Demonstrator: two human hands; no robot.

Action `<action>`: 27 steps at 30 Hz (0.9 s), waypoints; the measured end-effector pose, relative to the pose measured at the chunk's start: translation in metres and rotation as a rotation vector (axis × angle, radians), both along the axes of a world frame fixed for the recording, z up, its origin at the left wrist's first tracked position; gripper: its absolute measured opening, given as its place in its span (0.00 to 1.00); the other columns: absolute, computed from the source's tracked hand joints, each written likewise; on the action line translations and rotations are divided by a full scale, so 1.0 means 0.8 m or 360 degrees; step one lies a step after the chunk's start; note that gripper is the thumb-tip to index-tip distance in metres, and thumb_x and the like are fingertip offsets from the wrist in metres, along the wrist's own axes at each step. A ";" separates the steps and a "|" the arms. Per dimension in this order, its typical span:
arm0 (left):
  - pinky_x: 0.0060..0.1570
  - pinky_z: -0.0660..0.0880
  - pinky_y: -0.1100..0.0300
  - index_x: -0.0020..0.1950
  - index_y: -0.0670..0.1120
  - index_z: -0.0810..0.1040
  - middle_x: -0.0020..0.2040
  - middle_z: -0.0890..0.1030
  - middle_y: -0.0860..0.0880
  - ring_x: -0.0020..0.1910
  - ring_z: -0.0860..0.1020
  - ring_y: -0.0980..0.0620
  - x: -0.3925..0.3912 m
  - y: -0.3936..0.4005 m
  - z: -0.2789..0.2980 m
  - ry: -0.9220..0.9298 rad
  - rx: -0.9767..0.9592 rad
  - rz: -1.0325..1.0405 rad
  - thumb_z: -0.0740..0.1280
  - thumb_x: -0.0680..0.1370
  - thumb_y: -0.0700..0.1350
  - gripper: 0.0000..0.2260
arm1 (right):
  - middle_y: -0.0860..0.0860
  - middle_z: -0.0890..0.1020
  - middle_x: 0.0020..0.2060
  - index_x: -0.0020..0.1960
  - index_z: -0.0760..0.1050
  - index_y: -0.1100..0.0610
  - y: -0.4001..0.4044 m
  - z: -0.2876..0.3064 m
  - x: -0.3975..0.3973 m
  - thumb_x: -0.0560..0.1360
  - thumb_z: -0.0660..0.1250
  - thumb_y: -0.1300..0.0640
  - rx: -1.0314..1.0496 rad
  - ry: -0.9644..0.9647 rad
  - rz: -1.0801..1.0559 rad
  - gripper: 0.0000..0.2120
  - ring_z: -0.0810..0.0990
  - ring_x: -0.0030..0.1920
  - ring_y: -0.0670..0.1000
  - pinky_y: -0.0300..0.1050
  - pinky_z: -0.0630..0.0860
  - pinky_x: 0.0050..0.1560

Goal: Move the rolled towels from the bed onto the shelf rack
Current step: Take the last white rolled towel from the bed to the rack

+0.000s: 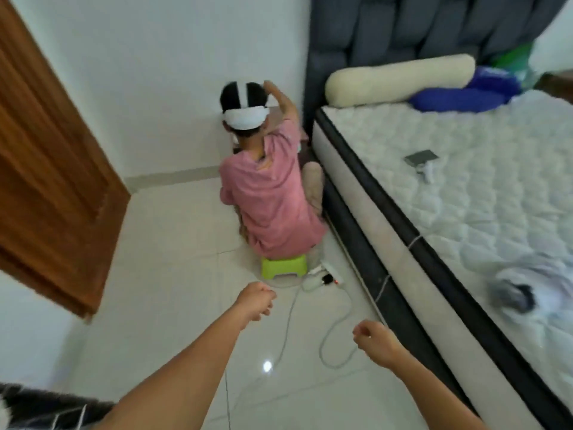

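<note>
Glossy, smooth pale tile floor (pixel 155 321), mirroring a light. Brown wood door (pixel 46 150) with visible grain. Quilted white cloth on bed (pixel 465 187); padded dark fabric headboard (pixel 403 26). Smooth green plastic stool (pixel 283 266). Soft cream cloth bolster (pixel 400 79).

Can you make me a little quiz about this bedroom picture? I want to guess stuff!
1. True or false: the left hand and the right hand each hold a towel.
2. Pick one: what colour is the stool under the seated person? A red, B green, C black.
3. Fill the gap: the long cream bolster lies on the ____.

Key
1. False: both hands are curled and hold nothing.
2. B.
3. bed, up by the headboard.
</note>
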State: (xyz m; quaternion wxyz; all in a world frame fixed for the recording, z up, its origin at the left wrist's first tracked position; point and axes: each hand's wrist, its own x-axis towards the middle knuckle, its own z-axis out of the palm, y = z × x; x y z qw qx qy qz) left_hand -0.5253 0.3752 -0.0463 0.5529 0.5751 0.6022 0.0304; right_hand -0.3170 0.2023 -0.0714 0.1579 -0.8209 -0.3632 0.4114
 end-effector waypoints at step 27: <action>0.47 0.76 0.48 0.65 0.44 0.70 0.59 0.73 0.43 0.53 0.76 0.46 0.669 -0.167 -0.056 -0.0076 -0.0895 -0.0453 0.67 0.78 0.49 0.18 | 0.55 0.77 0.50 0.58 0.71 0.58 -0.190 -0.038 0.557 0.76 0.66 0.56 0.0481 0.0465 -0.2070 0.13 0.77 0.52 0.54 0.52 0.76 0.54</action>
